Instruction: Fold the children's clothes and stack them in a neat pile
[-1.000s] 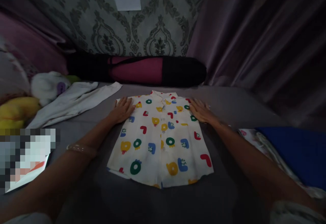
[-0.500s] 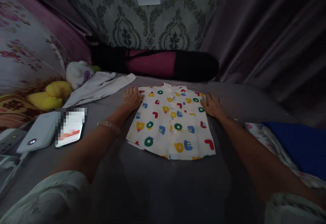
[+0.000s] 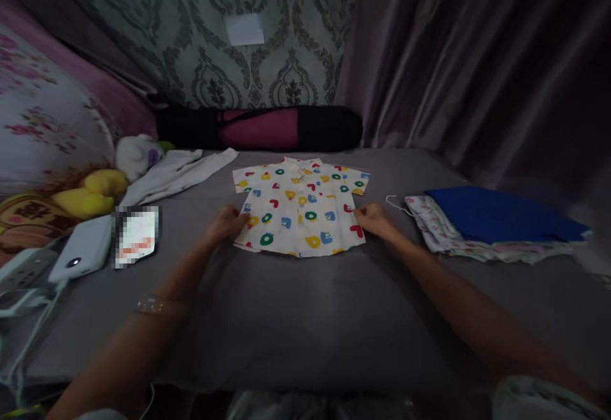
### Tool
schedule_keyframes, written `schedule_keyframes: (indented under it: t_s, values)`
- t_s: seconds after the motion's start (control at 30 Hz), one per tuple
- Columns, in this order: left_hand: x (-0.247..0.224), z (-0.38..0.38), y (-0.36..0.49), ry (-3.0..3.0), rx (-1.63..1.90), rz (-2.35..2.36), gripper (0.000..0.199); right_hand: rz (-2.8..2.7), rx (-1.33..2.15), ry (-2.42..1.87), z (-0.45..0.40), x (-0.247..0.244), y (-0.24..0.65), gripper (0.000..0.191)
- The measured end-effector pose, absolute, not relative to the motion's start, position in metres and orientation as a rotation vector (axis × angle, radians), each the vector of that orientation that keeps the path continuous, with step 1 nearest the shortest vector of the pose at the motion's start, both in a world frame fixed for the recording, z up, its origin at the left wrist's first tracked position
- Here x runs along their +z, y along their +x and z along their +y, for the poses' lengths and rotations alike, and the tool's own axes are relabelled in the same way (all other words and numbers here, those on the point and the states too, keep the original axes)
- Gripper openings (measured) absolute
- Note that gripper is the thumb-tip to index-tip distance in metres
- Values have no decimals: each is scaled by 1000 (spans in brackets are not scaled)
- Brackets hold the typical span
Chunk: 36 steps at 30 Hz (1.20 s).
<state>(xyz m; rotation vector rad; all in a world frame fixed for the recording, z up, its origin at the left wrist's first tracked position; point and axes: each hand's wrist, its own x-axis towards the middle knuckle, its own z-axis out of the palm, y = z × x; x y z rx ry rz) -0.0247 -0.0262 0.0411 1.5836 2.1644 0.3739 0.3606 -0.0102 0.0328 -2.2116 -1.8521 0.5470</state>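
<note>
Across a gray bedsheet point(image 3: 296, 318), beneath a damask-patterned wall point(image 3: 291, 57) and a purple curtain point(image 3: 477, 57), we are working with both arms stretching forward. A long black-and-magenta bag point(image 3: 258, 128) is lying at the foot of that wall. To our right, a blue cloth point(image 3: 496, 213) is topping a pile of folded fabric point(image 3: 436, 232). In the middle of the sheet, a short-sleeved, letter-print children's shirt point(image 3: 298, 207) is lying flat, its buttoned front facing up, its collar pointing toward the wall and its sleeves spreading outward. White trousers point(image 3: 174, 175) are resting beyond it to our left, beside a yellow plush toy point(image 3: 95, 191). Our left hand point(image 3: 226, 223) is closing its fingers on the shirt's left edge, near the hem; our right hand point(image 3: 377, 219) is pinching the opposite edge between thumb and curled fingers. Nearby, a white power bank point(image 3: 81, 248) is lying beside a phone point(image 3: 138, 238) (its screen is showing only as blurred blocks). A clear bracelet point(image 3: 150, 305) is circling our left wrist.
</note>
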Motion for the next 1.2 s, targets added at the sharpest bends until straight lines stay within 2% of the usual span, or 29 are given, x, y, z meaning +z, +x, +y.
schedule_keyframes:
  t_s: [0.07,0.23,0.37,0.57,0.63,0.7,0.8,0.93,1.07,1.2]
  values:
    - [39,-35,-25,1553,398,2183,33,-1835,538,-2188,-24,33,357,33]
    - [32,-51,-34,1642,527,2017,46,-1878,538,-2113,-54,45,351,58]
    - [28,-57,-41,1715,556,1977,48,-2012,426,-2075,-68,56,351,53]
    - [39,-63,-45,1807,437,1898,56,-2233,292,-2103,-71,42,357,44]
    - [48,-61,-49,1838,309,1903,52,-2289,267,-2115,-66,41,360,42]
    - [56,-54,-51,1883,180,1957,39,-2344,279,-2150,-59,47,361,37]
    - [63,-34,-43,1976,123,2083,28,-2369,188,-2169,-45,59,349,33]
    - [50,-6,-6,2167,246,2050,38,-2350,-11,-1889,-29,53,313,45]
    - [18,3,22,2480,271,1888,50,-2338,79,-1825,-21,25,289,61]
    - [-4,1,20,2301,159,2003,64,-2310,228,-1868,-19,8,289,67]
